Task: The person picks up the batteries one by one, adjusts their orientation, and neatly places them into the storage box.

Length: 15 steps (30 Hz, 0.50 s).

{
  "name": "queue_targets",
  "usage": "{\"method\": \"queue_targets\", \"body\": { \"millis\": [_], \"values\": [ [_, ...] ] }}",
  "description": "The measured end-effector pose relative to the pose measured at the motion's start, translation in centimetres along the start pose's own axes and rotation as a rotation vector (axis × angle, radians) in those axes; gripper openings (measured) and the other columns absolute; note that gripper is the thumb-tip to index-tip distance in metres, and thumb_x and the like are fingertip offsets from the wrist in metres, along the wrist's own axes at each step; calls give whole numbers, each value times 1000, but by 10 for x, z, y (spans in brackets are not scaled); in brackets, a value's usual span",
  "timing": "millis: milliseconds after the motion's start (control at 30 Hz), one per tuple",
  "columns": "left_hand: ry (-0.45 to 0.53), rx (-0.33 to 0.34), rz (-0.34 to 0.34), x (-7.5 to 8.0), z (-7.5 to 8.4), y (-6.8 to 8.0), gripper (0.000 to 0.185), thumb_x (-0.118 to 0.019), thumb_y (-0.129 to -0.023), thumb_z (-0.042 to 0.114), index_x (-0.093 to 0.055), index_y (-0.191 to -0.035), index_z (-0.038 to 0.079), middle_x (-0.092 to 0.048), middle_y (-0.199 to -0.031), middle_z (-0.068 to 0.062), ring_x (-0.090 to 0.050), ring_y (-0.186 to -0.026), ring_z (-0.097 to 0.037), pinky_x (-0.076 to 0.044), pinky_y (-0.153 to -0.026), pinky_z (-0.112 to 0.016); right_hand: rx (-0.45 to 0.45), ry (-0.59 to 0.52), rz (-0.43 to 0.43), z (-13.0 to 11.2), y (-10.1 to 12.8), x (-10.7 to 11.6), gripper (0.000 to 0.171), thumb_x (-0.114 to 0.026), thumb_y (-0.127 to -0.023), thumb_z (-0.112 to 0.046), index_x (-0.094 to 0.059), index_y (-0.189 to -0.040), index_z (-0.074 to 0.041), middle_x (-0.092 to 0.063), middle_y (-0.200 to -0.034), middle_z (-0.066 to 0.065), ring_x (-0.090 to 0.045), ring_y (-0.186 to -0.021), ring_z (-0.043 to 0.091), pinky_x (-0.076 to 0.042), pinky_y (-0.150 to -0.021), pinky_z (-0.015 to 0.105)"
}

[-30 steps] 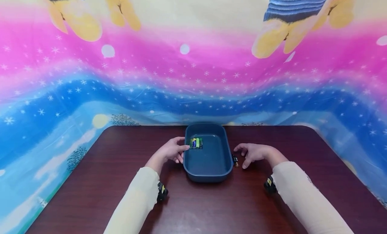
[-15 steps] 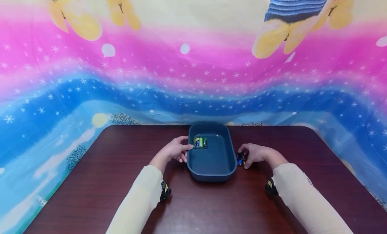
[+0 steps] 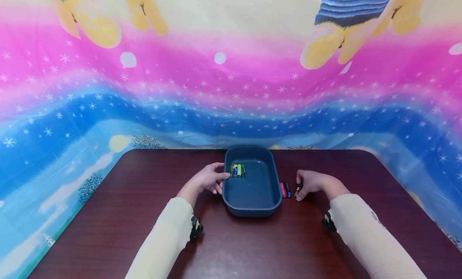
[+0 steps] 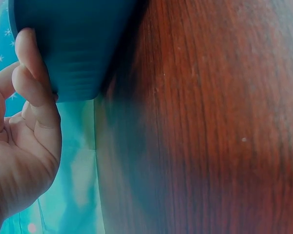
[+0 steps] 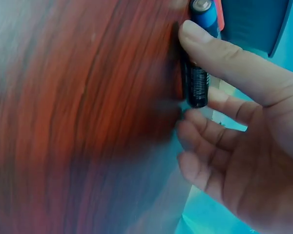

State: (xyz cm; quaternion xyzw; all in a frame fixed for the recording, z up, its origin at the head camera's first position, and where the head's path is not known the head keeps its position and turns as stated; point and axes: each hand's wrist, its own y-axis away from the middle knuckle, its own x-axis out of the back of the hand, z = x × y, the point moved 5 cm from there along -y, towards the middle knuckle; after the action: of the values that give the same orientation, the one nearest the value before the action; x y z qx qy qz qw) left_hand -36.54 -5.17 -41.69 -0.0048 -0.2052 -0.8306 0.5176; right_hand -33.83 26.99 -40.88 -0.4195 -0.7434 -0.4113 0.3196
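Observation:
A dark blue-grey tray stands on the table. My left hand holds its left rim, thumb over the edge and fingers against the outer wall. Inside, near that thumb, several green, blue and yellow batteries lie side by side. To the right of the tray, my right hand pinches a dark battery between thumb and fingers, low over the table. Between this hand and the tray lie a red battery and a black battery with a blue end, close together against the tray's outer wall.
The brown wood-grain table extends around the tray on every side. Behind it hangs a colourful printed cloth that meets the table's back edge. Dark wrist cameras sit under both cream sleeves.
The tray has shifted slightly right with my left hand. My right hand has closed on a dark battery and moved right, away from the tray, bringing the red and blue-ended batteries into view.

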Motion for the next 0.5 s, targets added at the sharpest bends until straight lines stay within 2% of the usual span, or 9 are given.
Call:
{"method": "queue_targets", "body": {
  "millis": [100,200,500],
  "values": [
    [1,2,1,0,0,1,59,-56,-94,20,-27,-145,15,-54,-61,-11,-57,-43,-18,-48,-41,-27,-19,74,7,3,2,1,46,-84,-66,-23,-44,-83,-5,-45,-76,6,-42,-68,19,-35,-58,30],
    [-1,3,5,0,0,1,58,-56,-94,20,-27,-145,15,-54,-61,-11,-57,-43,-18,-48,-41,-27,-35,104,10,5,2,1,44,-83,-67,-27,-46,-80,-6,-45,-74,5,-42,-66,18,-34,-56,29],
    [6,13,1,1,0,0,60,-58,-93,22,-28,-145,15,-55,-61,-11,-57,-43,-19,-48,-41,-27,-84,83,-31,13,1,1,33,-76,-75,-34,-56,-63,-10,-47,-56,-1,-43,-53,13,-35,-51,26]
  ]
}}
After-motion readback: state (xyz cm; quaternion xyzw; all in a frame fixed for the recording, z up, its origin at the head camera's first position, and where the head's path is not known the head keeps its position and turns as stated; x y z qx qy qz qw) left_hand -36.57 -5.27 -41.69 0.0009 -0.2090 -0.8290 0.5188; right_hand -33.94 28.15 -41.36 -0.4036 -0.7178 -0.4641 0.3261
